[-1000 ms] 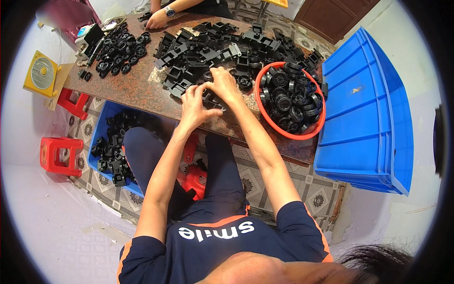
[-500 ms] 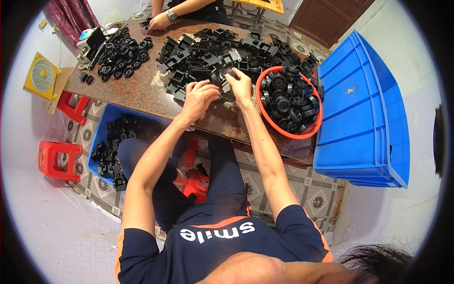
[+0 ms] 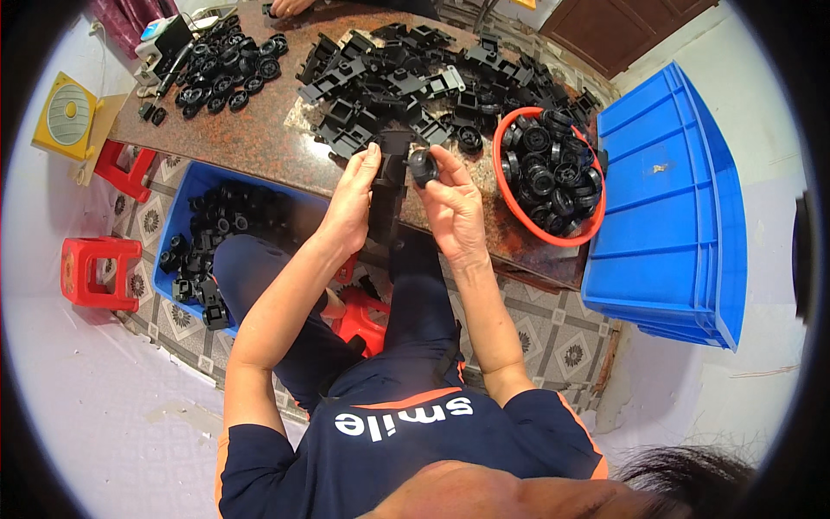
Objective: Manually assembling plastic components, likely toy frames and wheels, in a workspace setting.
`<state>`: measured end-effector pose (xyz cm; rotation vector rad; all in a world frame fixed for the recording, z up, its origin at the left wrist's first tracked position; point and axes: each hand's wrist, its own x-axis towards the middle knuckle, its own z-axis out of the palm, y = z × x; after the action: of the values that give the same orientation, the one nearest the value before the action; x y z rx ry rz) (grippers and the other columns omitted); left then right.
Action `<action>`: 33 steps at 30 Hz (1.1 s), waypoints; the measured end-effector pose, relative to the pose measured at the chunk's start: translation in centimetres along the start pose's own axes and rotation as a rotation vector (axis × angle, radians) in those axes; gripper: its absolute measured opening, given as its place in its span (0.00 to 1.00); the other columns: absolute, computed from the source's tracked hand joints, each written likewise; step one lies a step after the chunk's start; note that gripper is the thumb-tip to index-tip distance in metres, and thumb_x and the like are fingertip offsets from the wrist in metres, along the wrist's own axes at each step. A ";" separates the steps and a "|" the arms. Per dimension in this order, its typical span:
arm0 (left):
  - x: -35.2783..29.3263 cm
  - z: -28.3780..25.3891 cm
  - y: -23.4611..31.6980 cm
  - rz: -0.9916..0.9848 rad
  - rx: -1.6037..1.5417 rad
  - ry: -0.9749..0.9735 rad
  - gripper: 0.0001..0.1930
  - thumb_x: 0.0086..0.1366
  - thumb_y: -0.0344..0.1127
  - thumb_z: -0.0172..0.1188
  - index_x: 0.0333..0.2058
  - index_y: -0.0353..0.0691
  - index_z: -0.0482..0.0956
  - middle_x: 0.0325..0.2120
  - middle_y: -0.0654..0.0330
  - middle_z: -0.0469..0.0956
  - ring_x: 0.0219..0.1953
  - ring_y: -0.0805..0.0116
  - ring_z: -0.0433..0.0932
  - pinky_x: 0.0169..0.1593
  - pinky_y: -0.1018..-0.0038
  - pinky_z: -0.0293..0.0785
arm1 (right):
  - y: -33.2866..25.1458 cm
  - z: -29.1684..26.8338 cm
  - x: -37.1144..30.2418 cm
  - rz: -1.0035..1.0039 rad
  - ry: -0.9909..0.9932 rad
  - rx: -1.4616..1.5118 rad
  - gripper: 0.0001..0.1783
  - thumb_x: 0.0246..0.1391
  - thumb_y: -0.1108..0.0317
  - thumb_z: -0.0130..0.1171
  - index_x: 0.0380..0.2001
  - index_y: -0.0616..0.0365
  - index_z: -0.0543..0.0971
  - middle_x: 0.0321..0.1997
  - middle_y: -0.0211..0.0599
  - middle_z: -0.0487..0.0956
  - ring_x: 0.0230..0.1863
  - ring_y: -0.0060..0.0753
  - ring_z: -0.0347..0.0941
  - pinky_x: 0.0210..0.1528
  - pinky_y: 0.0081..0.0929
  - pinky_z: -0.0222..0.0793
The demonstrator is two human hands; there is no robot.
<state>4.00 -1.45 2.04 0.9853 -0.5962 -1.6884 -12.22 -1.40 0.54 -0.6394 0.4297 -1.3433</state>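
Pinched between thumb and fingers of the right hand [image 3: 456, 214], a black wheel [image 3: 423, 169] is held up just beside a long black frame [image 3: 386, 183] gripped in the left hand [image 3: 347, 206]. The left thumb presses along the frame's side; the fingers behind it are hidden, so their exact hold cannot be told.

Half a second ago, both hands were spread over the table [image 3: 251, 160], close to the pile [image 3: 341, 85] of frames. Now the frame stands lengthwise toward the wearer, at the table's near edge, and the wheel sits to its right, near its upper half. For the work, that puts both parts in hand at once, one per side; they appear to be separate pieces, though whether they touch cannot be made out. A small stub seems to jut from the wheel toward the frame, too blurred to be sure.

To the right, a red basket [image 3: 558, 241] brims with more wheels, beside a tall blue crate [image 3: 666, 208]. Loose wheels [image 3: 223, 84] cover the table's far left, while a blue bin [image 3: 180, 209] of black parts sits below. At the far edge, a co-worker's hand [image 3: 290, 7] shows.
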 end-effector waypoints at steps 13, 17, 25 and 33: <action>-1.4 -0.1 0.5 -0.109 -0.044 -0.022 0.20 0.73 0.56 0.43 0.50 0.49 0.71 0.34 0.62 0.77 0.28 0.65 0.79 0.28 0.69 0.76 | -0.1 2.0 -0.8 -0.175 -0.101 -0.282 0.29 0.50 0.83 0.62 0.57 0.62 0.72 0.62 0.41 0.71 0.59 0.29 0.70 0.60 0.28 0.69; -1.0 -0.5 0.3 -0.110 -0.048 -0.069 0.20 0.73 0.57 0.43 0.50 0.49 0.71 0.35 0.61 0.77 0.28 0.65 0.79 0.29 0.69 0.77 | -0.1 2.1 -0.7 -0.229 -0.127 -0.413 0.30 0.49 0.82 0.65 0.57 0.64 0.72 0.64 0.42 0.68 0.58 0.30 0.70 0.60 0.29 0.69; -1.2 -0.3 0.6 -0.078 -0.041 -0.037 0.21 0.73 0.57 0.43 0.51 0.48 0.71 0.33 0.61 0.78 0.28 0.68 0.79 0.29 0.71 0.77 | 0.0 2.3 -1.1 -0.329 -0.180 -0.545 0.29 0.47 0.82 0.68 0.55 0.66 0.74 0.61 0.39 0.66 0.58 0.33 0.69 0.62 0.30 0.68; -0.8 -0.5 0.5 -0.109 -0.036 -0.041 0.23 0.73 0.56 0.43 0.52 0.46 0.72 0.35 0.61 0.79 0.28 0.70 0.79 0.28 0.72 0.77 | 0.1 2.6 -0.7 -0.372 -0.151 -0.649 0.28 0.46 0.83 0.67 0.53 0.64 0.76 0.54 0.35 0.68 0.57 0.31 0.70 0.60 0.27 0.70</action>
<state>4.79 -0.85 2.38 0.9743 -0.5452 -1.8136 -10.65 -0.26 2.43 -1.4033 0.6522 -1.4903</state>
